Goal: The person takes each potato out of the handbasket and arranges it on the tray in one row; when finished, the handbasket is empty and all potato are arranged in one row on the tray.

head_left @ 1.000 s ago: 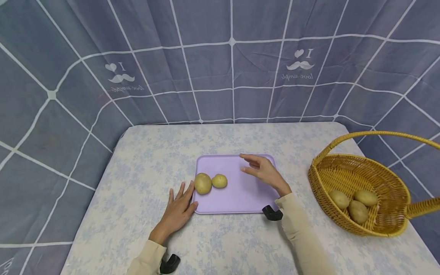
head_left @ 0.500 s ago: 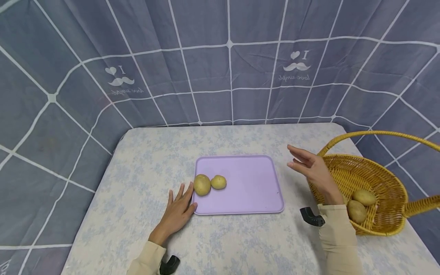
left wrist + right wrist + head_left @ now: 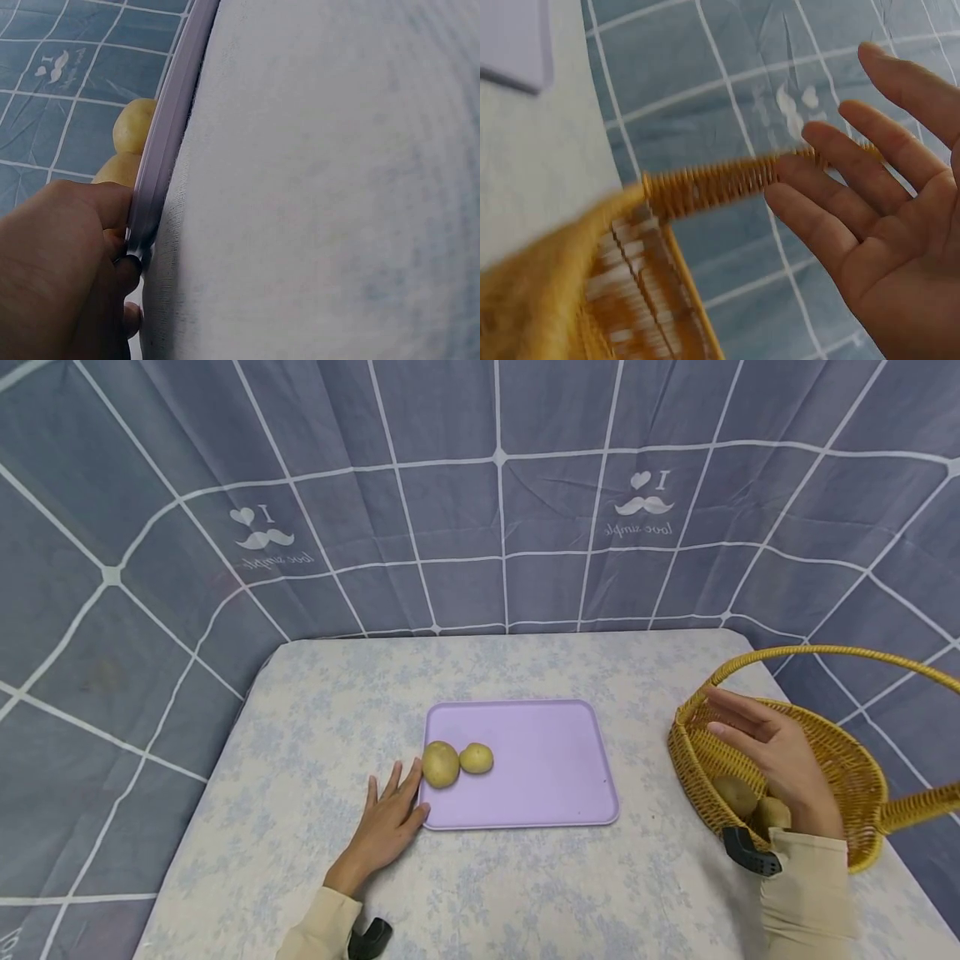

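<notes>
A purple tray [image 3: 540, 777] lies on the table with two potatoes near its left edge, a larger potato [image 3: 441, 765] and a smaller potato [image 3: 476, 758] beside it. My left hand [image 3: 386, 822] rests at the tray's left edge, fingers spread and touching the rim. Over the yellow wicker basket [image 3: 693, 768] my right hand [image 3: 780, 756] hovers, holding nothing, its fingers loosely extended. Below it, potatoes [image 3: 735, 795] sit in the basket, partly hidden by the hand and wrist. In the right wrist view the fingers [image 3: 810, 217] appear with nothing between them.
The basket's tall arched handle [image 3: 832, 650] rises above the right hand. A pale floral cloth [image 3: 337, 693] covers the table. Behind it hangs a blue-grey checked curtain [image 3: 450, 510].
My right hand has moved right, from above the tray to above the basket, with nothing in it. The left hand and the two potatoes on the tray have stayed in place.
</notes>
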`<act>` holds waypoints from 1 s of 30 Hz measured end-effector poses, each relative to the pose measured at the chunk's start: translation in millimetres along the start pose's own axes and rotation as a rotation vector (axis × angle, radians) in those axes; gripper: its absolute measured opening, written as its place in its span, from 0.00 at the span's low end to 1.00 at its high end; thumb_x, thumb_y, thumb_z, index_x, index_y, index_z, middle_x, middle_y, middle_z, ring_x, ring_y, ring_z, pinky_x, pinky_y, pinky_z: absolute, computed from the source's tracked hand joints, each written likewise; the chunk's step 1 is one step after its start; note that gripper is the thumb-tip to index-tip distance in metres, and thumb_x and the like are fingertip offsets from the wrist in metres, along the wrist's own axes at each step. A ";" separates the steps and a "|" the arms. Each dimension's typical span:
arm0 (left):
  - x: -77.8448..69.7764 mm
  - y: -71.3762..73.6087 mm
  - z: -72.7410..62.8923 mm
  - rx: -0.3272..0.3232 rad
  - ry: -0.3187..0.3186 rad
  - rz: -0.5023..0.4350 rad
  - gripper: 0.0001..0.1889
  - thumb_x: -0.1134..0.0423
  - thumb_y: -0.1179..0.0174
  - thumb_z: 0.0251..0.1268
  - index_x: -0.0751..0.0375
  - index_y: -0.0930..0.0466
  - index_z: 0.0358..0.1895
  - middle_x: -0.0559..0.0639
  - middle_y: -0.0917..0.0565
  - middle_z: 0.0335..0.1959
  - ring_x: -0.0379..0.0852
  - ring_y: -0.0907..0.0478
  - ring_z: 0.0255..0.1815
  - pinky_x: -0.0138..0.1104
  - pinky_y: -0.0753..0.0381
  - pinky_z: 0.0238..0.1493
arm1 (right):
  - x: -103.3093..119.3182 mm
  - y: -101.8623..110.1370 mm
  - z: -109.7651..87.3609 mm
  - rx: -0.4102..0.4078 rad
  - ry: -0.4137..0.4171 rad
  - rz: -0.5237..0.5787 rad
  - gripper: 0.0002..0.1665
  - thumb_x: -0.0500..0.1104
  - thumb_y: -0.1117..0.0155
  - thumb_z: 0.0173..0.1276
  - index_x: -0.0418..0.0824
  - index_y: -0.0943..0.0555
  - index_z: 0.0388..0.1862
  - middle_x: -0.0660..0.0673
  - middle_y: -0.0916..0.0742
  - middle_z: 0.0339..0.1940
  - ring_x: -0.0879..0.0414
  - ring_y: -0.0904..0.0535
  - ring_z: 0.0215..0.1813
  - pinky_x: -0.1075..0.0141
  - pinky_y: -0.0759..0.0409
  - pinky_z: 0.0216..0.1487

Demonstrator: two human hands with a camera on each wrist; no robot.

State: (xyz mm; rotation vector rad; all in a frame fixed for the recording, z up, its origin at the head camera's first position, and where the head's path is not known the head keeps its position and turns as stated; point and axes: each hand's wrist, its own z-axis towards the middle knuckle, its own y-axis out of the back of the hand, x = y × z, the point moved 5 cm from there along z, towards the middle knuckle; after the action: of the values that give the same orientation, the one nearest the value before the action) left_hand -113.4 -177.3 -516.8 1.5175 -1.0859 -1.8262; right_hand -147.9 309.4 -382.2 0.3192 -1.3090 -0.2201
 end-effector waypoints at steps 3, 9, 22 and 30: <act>0.1 -0.6 0.2 0.004 0.002 0.002 0.35 0.53 0.51 0.74 0.57 0.55 0.77 0.50 0.45 0.74 0.55 0.59 0.78 0.59 0.75 0.72 | -7.5 11.2 -6.1 0.012 -0.027 -0.078 0.28 0.33 0.41 0.69 0.32 0.31 0.68 0.64 0.19 0.56 0.73 0.22 0.53 0.83 0.25 0.48; 0.5 -0.3 0.5 -0.007 0.002 0.006 0.35 0.53 0.50 0.74 0.57 0.54 0.77 0.50 0.45 0.75 0.54 0.59 0.78 0.58 0.74 0.72 | -30.7 28.3 -10.0 0.043 -0.056 -0.170 0.28 0.35 0.42 0.71 0.33 0.32 0.69 0.70 0.22 0.56 0.77 0.23 0.52 0.85 0.27 0.48; 0.5 -1.1 -0.4 -0.002 0.012 -0.013 0.35 0.54 0.51 0.74 0.57 0.55 0.77 0.49 0.45 0.75 0.54 0.59 0.78 0.57 0.75 0.72 | -79.1 34.9 -8.6 0.203 -0.201 -0.370 0.32 0.50 0.43 0.72 0.38 0.34 0.71 0.53 0.23 0.64 0.83 0.31 0.52 0.84 0.32 0.45; 1.4 -1.2 0.1 -0.007 0.008 -0.006 0.35 0.54 0.51 0.74 0.57 0.54 0.77 0.49 0.45 0.75 0.54 0.59 0.78 0.57 0.75 0.72 | -88.2 21.0 -10.6 0.361 -0.223 -0.259 0.32 0.45 0.42 0.72 0.30 0.34 0.69 0.46 0.21 0.62 0.76 0.26 0.52 0.76 0.23 0.44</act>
State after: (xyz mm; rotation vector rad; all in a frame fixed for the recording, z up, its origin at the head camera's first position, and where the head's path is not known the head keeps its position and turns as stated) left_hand -113.6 -177.7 -518.6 1.5251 -1.0712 -1.8244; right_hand -159.9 359.8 -457.3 0.7915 -1.5273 -0.2423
